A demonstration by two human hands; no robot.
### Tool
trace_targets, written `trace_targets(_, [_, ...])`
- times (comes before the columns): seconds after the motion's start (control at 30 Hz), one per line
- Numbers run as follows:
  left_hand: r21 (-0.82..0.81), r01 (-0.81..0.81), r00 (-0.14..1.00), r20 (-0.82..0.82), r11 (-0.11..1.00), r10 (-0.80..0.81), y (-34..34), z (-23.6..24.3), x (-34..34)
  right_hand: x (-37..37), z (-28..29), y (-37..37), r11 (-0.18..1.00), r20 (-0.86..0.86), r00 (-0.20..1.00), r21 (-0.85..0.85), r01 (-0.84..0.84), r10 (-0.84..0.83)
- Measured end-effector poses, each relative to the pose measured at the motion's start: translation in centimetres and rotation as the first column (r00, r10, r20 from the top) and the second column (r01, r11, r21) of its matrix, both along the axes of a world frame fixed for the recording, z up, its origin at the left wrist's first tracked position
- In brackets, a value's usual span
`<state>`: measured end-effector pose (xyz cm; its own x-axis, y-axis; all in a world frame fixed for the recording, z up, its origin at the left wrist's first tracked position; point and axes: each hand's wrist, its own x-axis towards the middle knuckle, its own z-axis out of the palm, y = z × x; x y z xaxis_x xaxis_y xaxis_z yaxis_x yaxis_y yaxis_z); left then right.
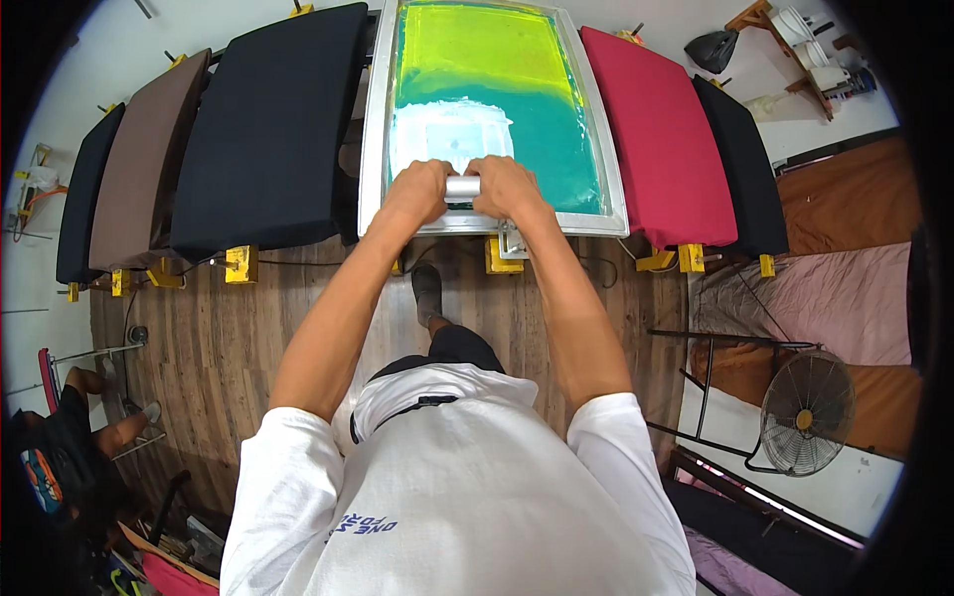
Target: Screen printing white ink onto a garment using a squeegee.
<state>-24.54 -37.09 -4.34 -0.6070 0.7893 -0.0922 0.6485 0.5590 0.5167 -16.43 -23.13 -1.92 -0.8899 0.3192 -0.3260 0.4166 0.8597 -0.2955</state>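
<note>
Both my hands are closed around the pale metal handle of a squeegee (462, 186) at the near part of a printing screen. My left hand (420, 189) grips its left side and my right hand (504, 186) its right side, with a short stretch of bar showing between them. The screen's silver frame (375, 129) surrounds teal mesh (566, 149), with a yellow-green area (477, 45) across the far part. White ink (422, 139) lies in a patch just beyond my hands. The squeegee's lower edge is hidden. What lies beneath the screen cannot be seen.
Cloth-covered boards flank the screen: black (273, 129), brown (149, 159) and red (661, 139), on yellow brackets (240, 265). A standing fan (808, 412) is at the right. A seated person (70, 447) is at the lower left. Cables cross the wooden floor (229, 358).
</note>
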Motion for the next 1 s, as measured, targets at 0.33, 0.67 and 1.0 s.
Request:
trace_targets(0.33, [0.191, 0.009, 0.995, -0.103, 0.982, 0.011, -2.3, -0.8, 3.3, 7.7, 0.4, -0.7, 0.982, -0.437, 0.898, -0.144, -0.119, 0.045])
trace_targets(0.67, [0.218, 0.079, 0.985, -0.17, 0.973, -0.041, -3.2, -1.7, 4.4, 15.3, -6.1, -2.1, 0.232, 0.115, 0.596, -0.85, 0.473, -0.795])
trace_targets(1.0, [0.106, 0.073, 0.995, -0.082, 0.992, -0.065, -3.7, -1.2, 4.9, 14.8, -6.1, -1.3, -0.128, 0.407, 0.586, -0.88, 0.458, -0.701])
